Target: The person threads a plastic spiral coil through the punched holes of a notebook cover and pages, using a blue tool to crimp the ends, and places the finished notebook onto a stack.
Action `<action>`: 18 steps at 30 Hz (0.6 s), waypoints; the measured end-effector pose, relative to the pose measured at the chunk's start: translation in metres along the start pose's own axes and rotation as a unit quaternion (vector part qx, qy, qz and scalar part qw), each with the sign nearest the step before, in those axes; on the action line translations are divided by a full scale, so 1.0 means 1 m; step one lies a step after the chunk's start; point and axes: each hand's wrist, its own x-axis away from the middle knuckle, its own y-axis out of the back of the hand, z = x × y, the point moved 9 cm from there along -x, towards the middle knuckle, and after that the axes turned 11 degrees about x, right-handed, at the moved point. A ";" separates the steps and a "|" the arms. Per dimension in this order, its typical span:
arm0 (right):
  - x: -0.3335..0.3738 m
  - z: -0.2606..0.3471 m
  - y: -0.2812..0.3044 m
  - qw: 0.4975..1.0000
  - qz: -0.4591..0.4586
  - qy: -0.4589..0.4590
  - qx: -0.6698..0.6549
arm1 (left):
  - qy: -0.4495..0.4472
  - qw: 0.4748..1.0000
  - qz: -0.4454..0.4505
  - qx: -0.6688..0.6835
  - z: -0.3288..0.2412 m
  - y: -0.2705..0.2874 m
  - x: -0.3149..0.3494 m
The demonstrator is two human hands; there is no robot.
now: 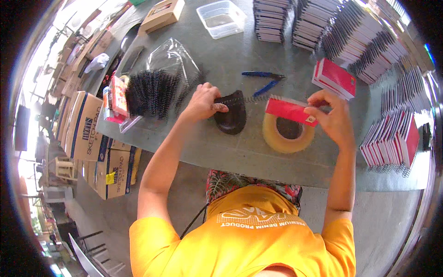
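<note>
My right hand [330, 115] pinches a small red-covered notepad [288, 111] by its right end, held above a large roll of clear tape [293, 147]. A thin dark spiral coil [258, 98] runs from the notepad's upper left edge toward my left hand [207, 101]. The thumb and fingers of my left hand close around the coil's far end, beside a rounded black object [230, 121] whose kind I cannot make out. Just beyond the coil lie blue-handled pliers [265, 80]. Another red pad stack [335, 78] rests past my right hand.
Loose black coils [154, 92] lie in clear plastic at the left. Stacks of bound pads [272, 21] line the far and right sides, with red-covered pads [392, 141] at the right edge. A clear plastic tub [221, 19] and a cardboard box [162, 15] stand at the back.
</note>
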 end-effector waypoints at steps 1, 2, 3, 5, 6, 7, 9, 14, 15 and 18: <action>0.005 -0.022 -0.001 0.996 -0.013 -0.030 -0.083 | 0.070 0.992 0.010 0.109 0.018 -0.006 0.006; 0.009 -0.033 -0.013 0.989 -0.013 -0.041 -0.138 | 0.141 0.966 0.022 0.214 0.042 -0.006 0.018; 0.012 -0.041 -0.026 0.980 -0.015 -0.047 -0.194 | 0.209 0.926 0.031 0.311 0.059 -0.008 0.029; 0.012 -0.052 -0.037 0.963 -0.013 -0.073 -0.259 | 0.320 0.905 -0.085 0.267 0.044 0.056 0.027; 0.011 -0.047 -0.046 0.957 0.004 -0.083 -0.277 | 0.300 0.905 -0.166 0.251 0.050 0.102 0.035; 0.012 -0.048 -0.056 0.951 0.020 -0.101 -0.293 | 0.252 0.917 -0.250 0.182 0.023 0.149 0.035; 0.006 -0.040 -0.057 0.947 0.018 -0.087 -0.310 | 0.155 0.807 -0.431 0.373 0.008 0.207 0.047; 0.004 -0.050 -0.053 0.949 -0.016 -0.064 -0.308 | 0.031 0.923 -0.247 0.292 -0.126 0.123 -0.003; 0.003 -0.040 -0.058 0.946 -0.022 -0.043 -0.320 | -0.176 0.976 -0.122 0.031 -0.142 0.084 0.001; 0.007 -0.039 -0.059 0.935 -0.043 -0.014 -0.351 | -0.125 0.976 -0.148 0.103 -0.156 0.083 -0.007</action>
